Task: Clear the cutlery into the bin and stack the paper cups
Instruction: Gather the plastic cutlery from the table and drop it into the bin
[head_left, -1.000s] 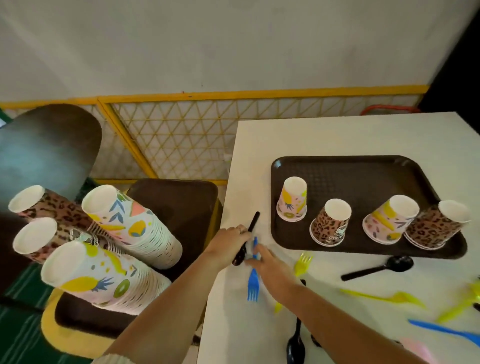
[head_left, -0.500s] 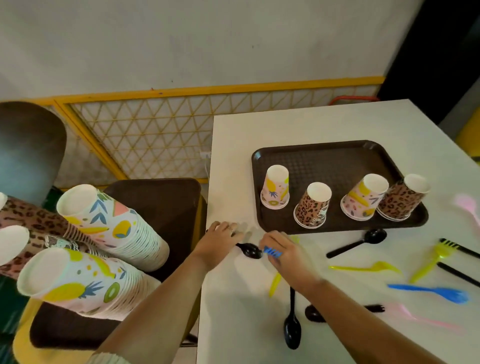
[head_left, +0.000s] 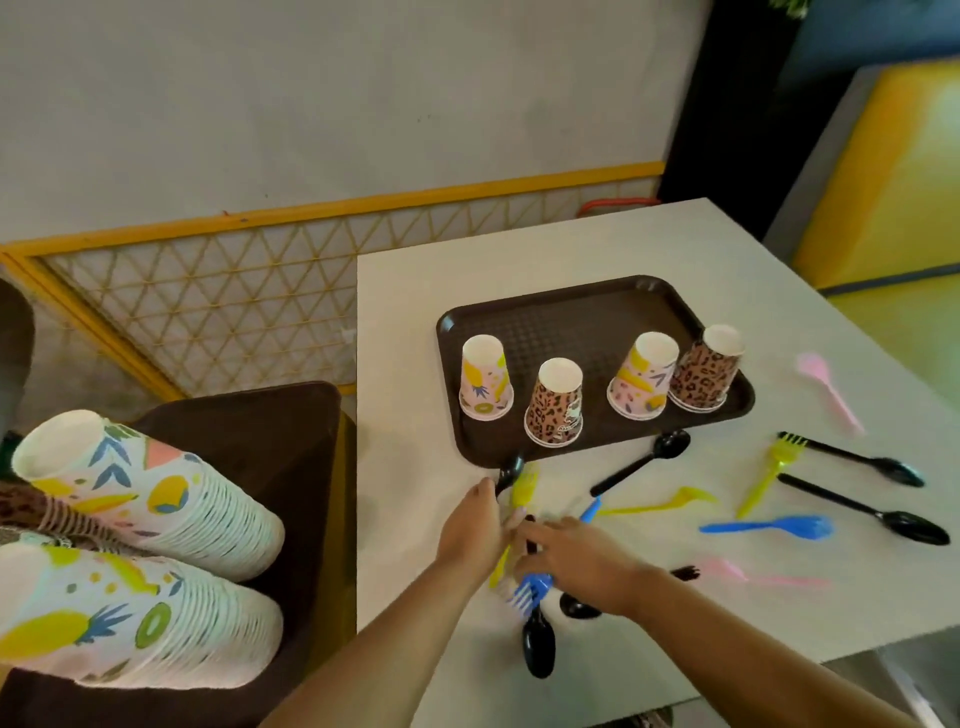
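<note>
Several upside-down paper cups, two pink fruit-print (head_left: 485, 384) and two leopard-print (head_left: 555, 402), stand on a brown tray (head_left: 571, 312). My left hand (head_left: 475, 530) grips a black spoon (head_left: 511, 470) and a yellow fork (head_left: 524, 486) just below the tray's near left corner. My right hand (head_left: 576, 561) lies right beside it, fingers curled over a blue fork (head_left: 527, 590) whose tines stick out toward me. A black spoon (head_left: 537, 642) lies under that hand. More plastic cutlery is scattered to the right: a black spoon (head_left: 644, 462), a yellow spoon (head_left: 660, 501), a blue fork (head_left: 769, 526).
Long stacks of paper cups (head_left: 145, 493) lie on a dark chair (head_left: 249, 431) left of the white table (head_left: 675, 244). Farther right lie a yellow fork (head_left: 769, 473), two black spoons (head_left: 862, 462), and pink spoons (head_left: 826, 387). A yellow lattice rail (head_left: 208, 312) runs behind.
The view has swung right. My left hand now holds the yellow fork together with the black spoon. My right hand, still with the blue fork, has slid nearer me over the black spoons.
</note>
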